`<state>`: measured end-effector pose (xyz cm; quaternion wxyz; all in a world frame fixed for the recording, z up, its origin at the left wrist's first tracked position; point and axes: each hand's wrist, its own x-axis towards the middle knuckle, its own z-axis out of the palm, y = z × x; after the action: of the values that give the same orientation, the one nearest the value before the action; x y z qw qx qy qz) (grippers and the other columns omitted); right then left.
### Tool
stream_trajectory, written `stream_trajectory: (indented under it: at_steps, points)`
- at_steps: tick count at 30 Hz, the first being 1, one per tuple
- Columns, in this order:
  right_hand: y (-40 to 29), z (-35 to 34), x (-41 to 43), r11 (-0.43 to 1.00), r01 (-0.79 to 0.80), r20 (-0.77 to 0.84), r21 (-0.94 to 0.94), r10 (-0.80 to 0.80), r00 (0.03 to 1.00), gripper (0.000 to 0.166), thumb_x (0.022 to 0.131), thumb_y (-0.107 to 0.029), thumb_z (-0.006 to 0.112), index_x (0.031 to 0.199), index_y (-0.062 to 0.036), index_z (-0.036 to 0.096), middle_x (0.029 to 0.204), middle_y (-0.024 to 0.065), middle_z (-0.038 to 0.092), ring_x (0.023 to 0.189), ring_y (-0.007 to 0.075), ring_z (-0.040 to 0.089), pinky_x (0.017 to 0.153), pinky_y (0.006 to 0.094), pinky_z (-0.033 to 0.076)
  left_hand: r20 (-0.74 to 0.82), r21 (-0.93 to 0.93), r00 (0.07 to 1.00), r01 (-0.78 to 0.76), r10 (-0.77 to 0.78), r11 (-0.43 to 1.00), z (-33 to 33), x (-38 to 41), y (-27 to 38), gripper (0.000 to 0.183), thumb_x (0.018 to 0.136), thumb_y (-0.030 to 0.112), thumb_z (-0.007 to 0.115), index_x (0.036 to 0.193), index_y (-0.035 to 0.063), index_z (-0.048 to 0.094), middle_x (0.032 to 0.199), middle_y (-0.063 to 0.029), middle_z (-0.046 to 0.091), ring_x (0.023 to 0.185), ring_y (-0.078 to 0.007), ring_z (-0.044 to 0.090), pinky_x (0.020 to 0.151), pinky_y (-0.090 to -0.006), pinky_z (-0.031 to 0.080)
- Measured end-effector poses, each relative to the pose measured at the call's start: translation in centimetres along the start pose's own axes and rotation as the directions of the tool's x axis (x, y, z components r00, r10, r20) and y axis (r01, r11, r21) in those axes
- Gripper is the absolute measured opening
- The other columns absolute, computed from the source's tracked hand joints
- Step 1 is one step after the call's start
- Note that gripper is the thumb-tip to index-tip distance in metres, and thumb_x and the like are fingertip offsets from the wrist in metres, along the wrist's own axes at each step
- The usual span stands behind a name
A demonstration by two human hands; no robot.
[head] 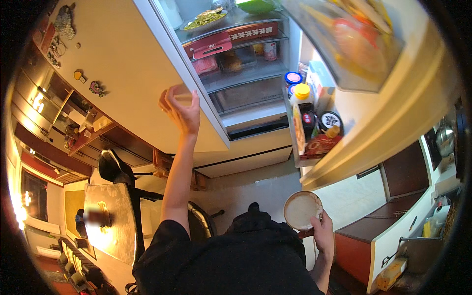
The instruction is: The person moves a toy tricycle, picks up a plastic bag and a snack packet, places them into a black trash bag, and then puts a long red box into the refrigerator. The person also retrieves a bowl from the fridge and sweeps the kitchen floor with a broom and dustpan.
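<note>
My left hand (pixel 182 110) is raised with fingers curled and apart, nothing in it, beside the edge of the left refrigerator door (pixel 147 84). Low at the right, my right hand (pixel 322 232) grips the rim of a round bowl (pixel 303 212) with pale contents. In front of me the refrigerator stands open. On its upper shelf (pixel 236 25) are a plate of green food (pixel 206 19) and a green bowl (pixel 256 5). Below lie a red box (pixel 254 32), a clear container (pixel 238 59) and a can (pixel 270 51).
The right refrigerator door (pixel 398 118) swings out, its bin holding a yellow-capped bottle (pixel 302 92), jars (pixel 330 121) and a red pouch (pixel 320 145). A black chair (pixel 116 166) and a table (pixel 114 217) stand at the left. A counter with a red-brown cabinet (pixel 354 250) is at the right.
</note>
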<state>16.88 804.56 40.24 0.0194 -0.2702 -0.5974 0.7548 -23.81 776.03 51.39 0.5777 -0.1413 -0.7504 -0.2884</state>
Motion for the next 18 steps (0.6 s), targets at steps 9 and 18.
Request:
stream_trajectory:
  at_steps: [9, 18]
  points:
    - [2.0, -8.6, -2.1, 0.998, 0.024, -0.061, 0.051, -0.021, 0.998, 0.035, 0.094, -0.008, 0.043, 0.127, 0.0031, 0.044, 0.077, 0.0171, 0.064, 0.051, 0.0268, 0.066, 0.046, 0.036, 0.059, 0.132, 0.04, 0.989, -0.074, 0.068, 0.996, 1.8, 0.1, 1.6, 0.059, 0.075, 0.004, 0.071, 0.128, 0.0075, 0.045, 0.128, -0.0147, 0.048, 0.127, -0.0344, 0.04, 0.107, -0.045, 0.031]
    - [1.3, -13.3, -2.7, 0.994, 0.032, -0.072, 0.104, -0.025, 0.997, 0.037, 0.093, -0.006, 0.045, 0.128, 0.0045, 0.043, 0.081, 0.0154, 0.061, 0.052, 0.0264, 0.067, 0.047, 0.035, 0.06, 0.029, -0.391, 0.97, -0.21, 0.24, 0.896, -4.5, -5.0, 20.1, 0.035, 0.073, -0.004, 0.061, 0.106, 0.0061, 0.055, 0.111, -0.0146, 0.057, 0.11, -0.0326, 0.053, 0.094, -0.0401, 0.041]
